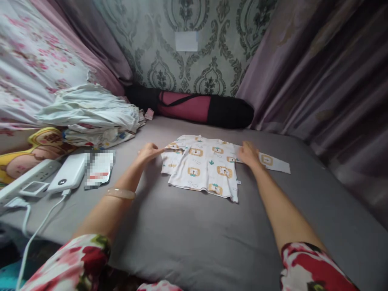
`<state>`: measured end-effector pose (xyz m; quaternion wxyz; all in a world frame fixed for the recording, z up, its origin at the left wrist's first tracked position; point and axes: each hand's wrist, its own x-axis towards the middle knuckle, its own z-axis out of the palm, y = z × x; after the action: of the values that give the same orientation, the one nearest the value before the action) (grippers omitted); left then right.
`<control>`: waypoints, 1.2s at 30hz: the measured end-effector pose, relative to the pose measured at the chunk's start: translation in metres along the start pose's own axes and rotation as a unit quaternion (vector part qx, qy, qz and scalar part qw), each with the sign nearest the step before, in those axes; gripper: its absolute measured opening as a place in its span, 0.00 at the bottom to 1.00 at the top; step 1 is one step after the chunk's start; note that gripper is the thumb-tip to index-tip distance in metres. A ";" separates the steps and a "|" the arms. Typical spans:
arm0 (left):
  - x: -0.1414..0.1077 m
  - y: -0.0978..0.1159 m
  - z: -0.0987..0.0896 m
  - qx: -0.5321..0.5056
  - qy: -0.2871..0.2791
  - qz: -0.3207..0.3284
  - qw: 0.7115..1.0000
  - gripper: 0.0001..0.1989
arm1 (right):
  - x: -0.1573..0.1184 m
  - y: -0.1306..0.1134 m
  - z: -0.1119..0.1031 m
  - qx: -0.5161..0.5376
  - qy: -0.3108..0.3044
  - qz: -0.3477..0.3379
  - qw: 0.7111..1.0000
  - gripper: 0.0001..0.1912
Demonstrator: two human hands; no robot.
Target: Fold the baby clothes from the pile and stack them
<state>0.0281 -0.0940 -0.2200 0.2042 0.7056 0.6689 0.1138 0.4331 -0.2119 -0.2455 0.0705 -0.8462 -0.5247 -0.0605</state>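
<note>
A small white long-sleeved shirt [201, 165] with tan lion-like prints lies front up on the grey sheet. Its sleeve on the left is folded over beside the body, and the other stretches out flat to the right. At the folded sleeve's edge, my left hand [149, 152] pinches the cloth between thumb and fingers. My right hand [250, 154] is closed on the outstretched sleeve near the shoulder, its fingertips partly hidden behind the hand.
A grey-sheeted bed [194, 234] lies beneath everything. Stacked clothes [93, 113] rest at the left, near a white power bank [68, 171], a pixelated packet [100, 169] and a power strip [33, 178]. A black and maroon long bag [188, 106] lies along the wall; curtains [303, 68] hang at the right.
</note>
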 end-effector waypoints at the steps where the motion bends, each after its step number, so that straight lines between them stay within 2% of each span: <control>1: -0.007 0.003 -0.002 0.000 -0.024 -0.014 1.000 0.20 | 0.005 -0.019 0.005 0.016 -0.008 -0.020 1.000 0.20; 4: -0.021 0.015 -0.004 0.006 -0.066 -0.047 0.997 0.18 | 0.016 -0.092 0.022 0.092 -0.059 -0.114 0.988 0.24; 7: -0.024 0.024 -0.002 0.023 -0.065 -0.065 0.995 0.18 | 0.024 -0.162 0.035 0.148 -0.103 -0.190 0.965 0.26; 9: -0.022 0.026 0.002 0.037 -0.052 -0.070 0.995 0.18 | 0.027 -0.195 0.038 0.171 -0.117 -0.211 0.955 0.26; 11: -0.020 0.025 0.007 0.051 -0.036 -0.075 0.995 0.17 | 0.029 -0.214 0.040 0.184 -0.122 -0.209 0.953 0.26; 13: -0.017 0.024 0.014 0.044 -0.034 -0.077 0.995 0.14 | 0.029 -0.222 0.042 0.188 -0.123 -0.199 0.954 0.27; 15: -0.013 0.022 0.020 -0.005 -0.048 -0.058 0.997 0.09 | 0.027 -0.225 0.047 0.188 -0.118 -0.186 0.957 0.27; 17: -0.005 0.020 0.022 -0.077 -0.054 -0.008 0.996 0.05 | 0.025 -0.224 0.052 0.188 -0.111 -0.173 0.960 0.27; 19: 0.007 0.017 0.017 -0.110 -0.032 0.044 0.992 0.03 | 0.023 -0.224 0.056 0.189 -0.104 -0.163 0.963 0.27; 22: 0.026 0.014 0.001 -0.035 0.047 0.125 0.990 0.06 | 0.021 -0.224 0.059 0.195 -0.095 -0.158 0.963 0.27; 25: 0.039 0.004 -0.016 0.081 0.148 0.260 0.951 0.11 | 0.020 -0.224 0.060 0.201 -0.088 -0.159 0.962 0.27; 26: 0.040 -0.001 -0.018 0.113 0.163 0.302 0.932 0.12 | 0.019 -0.224 0.060 0.201 -0.087 -0.159 0.963 0.27; 28: 0.040 -0.016 -0.016 0.166 0.145 0.355 0.908 0.15 | 0.018 -0.224 0.060 0.195 -0.087 -0.159 0.964 0.27; 30: 0.037 -0.034 -0.009 0.206 0.087 0.358 0.907 0.16 | 0.016 -0.225 0.058 0.183 -0.090 -0.161 0.966 0.28; 32: 0.035 -0.049 -0.002 0.227 0.044 0.315 0.920 0.17 | 0.014 -0.227 0.055 0.170 -0.092 -0.164 0.967 0.28; 34: 0.037 -0.057 0.001 0.213 0.039 0.240 0.946 0.15 | 0.011 -0.228 0.051 0.159 -0.093 -0.168 0.968 0.28; 36: 0.044 -0.059 -0.003 0.163 0.070 0.146 0.973 0.15 | 0.009 -0.229 0.046 0.151 -0.091 -0.172 0.969 0.28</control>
<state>-0.0229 -0.0485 -0.2480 0.0203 0.8096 0.5809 0.0812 0.2335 -0.0950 -0.2765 0.1381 -0.7249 -0.6694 0.0856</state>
